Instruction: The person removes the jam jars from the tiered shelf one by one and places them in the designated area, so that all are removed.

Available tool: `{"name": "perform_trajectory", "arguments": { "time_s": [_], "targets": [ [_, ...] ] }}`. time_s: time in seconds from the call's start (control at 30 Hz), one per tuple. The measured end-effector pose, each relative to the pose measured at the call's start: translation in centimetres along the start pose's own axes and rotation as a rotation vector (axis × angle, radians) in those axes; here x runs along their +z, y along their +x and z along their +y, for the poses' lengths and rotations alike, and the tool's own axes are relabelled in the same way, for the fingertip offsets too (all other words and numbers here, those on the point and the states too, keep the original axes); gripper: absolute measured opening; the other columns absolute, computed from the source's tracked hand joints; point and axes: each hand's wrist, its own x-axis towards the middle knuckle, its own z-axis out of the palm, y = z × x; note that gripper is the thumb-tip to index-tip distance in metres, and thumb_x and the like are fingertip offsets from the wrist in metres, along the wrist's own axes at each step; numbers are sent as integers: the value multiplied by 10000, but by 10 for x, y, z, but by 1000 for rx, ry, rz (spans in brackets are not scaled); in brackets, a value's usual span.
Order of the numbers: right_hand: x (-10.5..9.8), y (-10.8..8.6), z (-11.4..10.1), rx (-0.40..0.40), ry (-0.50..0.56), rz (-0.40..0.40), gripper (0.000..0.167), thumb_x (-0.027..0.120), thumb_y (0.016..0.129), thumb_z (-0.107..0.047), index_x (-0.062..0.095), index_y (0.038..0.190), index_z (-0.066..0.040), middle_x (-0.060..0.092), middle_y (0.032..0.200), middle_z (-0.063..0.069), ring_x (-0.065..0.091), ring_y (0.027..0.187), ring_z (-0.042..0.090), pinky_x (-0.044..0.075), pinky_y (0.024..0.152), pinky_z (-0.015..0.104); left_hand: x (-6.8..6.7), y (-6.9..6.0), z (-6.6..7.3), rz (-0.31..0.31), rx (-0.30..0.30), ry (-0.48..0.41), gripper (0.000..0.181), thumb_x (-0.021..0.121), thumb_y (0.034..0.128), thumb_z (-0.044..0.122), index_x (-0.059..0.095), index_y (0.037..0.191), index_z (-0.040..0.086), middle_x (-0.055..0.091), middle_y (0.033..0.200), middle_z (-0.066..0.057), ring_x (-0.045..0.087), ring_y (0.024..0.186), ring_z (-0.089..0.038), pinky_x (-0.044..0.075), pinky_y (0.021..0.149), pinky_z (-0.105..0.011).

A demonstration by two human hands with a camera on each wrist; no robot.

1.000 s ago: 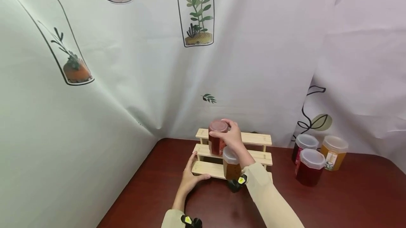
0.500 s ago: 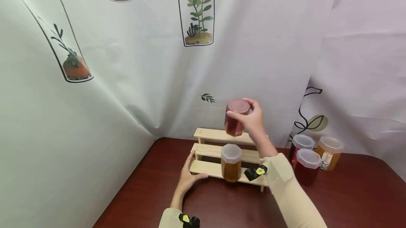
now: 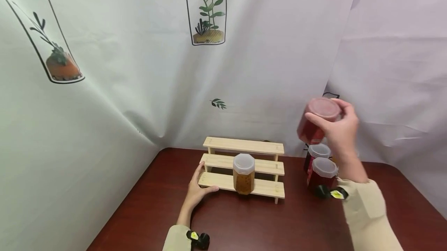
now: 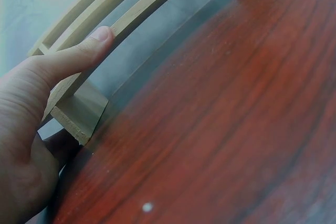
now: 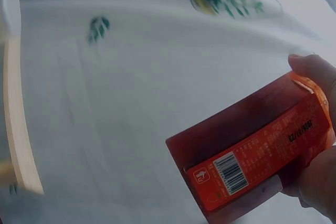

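Observation:
My right hand [image 3: 343, 130] grips a red jar [image 3: 311, 127] by its pale lid, in the air above the jars at the right. The jar tilts, and its red label with a barcode [image 5: 231, 172] faces the right wrist view. My left hand [image 3: 195, 193] holds the left end of a three-tier wooden display rack [image 3: 244, 145]. Its thumb [image 4: 86, 51] lies on the front edge of the lowest shelf, while its other fingers are mostly hidden in the left wrist view. An amber jar [image 3: 243, 181] with a frosted lid stands on the lowest shelf.
Two dark red jars [image 3: 323, 171] stand on the reddish-brown table [image 3: 251, 224], right of the rack. Behind my right wrist a yellow jar is almost wholly hidden. A white printed sheet [image 3: 265, 72] hangs behind the table and along its left side.
My right hand has lifted the red jar off the rack's middle shelf and carried it right, above the other jars. My left hand stays at the rack. The head view has shifted slightly right.

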Motion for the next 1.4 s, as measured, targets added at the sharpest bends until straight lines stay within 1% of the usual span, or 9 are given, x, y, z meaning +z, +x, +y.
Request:
{"name": "perform_trajectory", "arguments": {
  "time_s": [0.1,0.17,0.33,0.47,0.7,0.9,1.13,1.3,1.4],
  "targets": [
    [-24,3,4,36,120,53,624,861,637,44,568,1134,-194,573,1058,-67,552,967,78,456,781,105,-1,2,1,5,6,6,1071,914,642,139,321,1528,232,350,1559,-166,345,1426,-358,275,1130,-569],
    [-38,6,9,56,155,89,628,855,626,71,568,1118,-193,573,1049,-61,549,948,74,454,748,87,-2,4,2,5,18,12,1071,913,642,134,319,1529,229,347,1559,-171,343,1424,-367,275,1127,-577],
    [-69,10,28,121,103,192,631,859,625,50,564,1105,-233,541,1049,-103,511,958,43,422,727,65,-6,6,3,12,18,26,1067,912,645,130,320,1528,228,357,1553,-176,350,1420,-360,283,1125,-567],
    [-86,10,42,174,63,226,647,859,647,32,539,1127,-260,500,1065,-137,479,985,25,408,714,49,-9,5,4,15,4,37,1066,913,644,137,322,1526,228,379,1533,-192,367,1408,-351,283,1123,-556],
    [-99,8,68,213,-12,263,656,865,673,-29,494,1141,-299,457,1072,-173,454,1011,2,395,752,35,-11,7,5,25,14,47,1062,912,646,135,325,1525,236,383,1531,-190,365,1410,-346,275,1128,-558],
    [-107,4,99,265,14,332,686,883,640,-22,492,1124,-309,434,1087,-186,455,1054,-6,400,824,24,-11,5,6,21,3,46,1052,905,658,131,321,1526,245,400,1515,-193,391,1392,-338,300,1114,-544],
    [-119,-7,136,314,-156,339,687,879,680,-121,447,1150,-377,369,1076,-256,406,1078,-62,352,1036,116,-8,5,8,26,7,49,1058,910,644,118,332,1520,252,459,1462,-186,446,1325,-314,317,1095,-519],
    [-131,-9,157,322,-205,347,675,880,678,-147,417,1080,-429,354,1041,-282,381,1040,-111,337,974,63,0,2,3,10,10,55,1051,911,649,142,333,1520,250,442,1482,-182,433,1347,-318,329,1090,-512],
    [-129,-8,166,321,-234,331,675,883,671,-151,396,1034,-445,347,1018,-285,373,994,-129,336,922,52,-1,-2,2,21,9,72,1046,913,648,152,339,1516,257,460,1464,-173,460,1318,-309,349,1069,-494]
  ]
}}
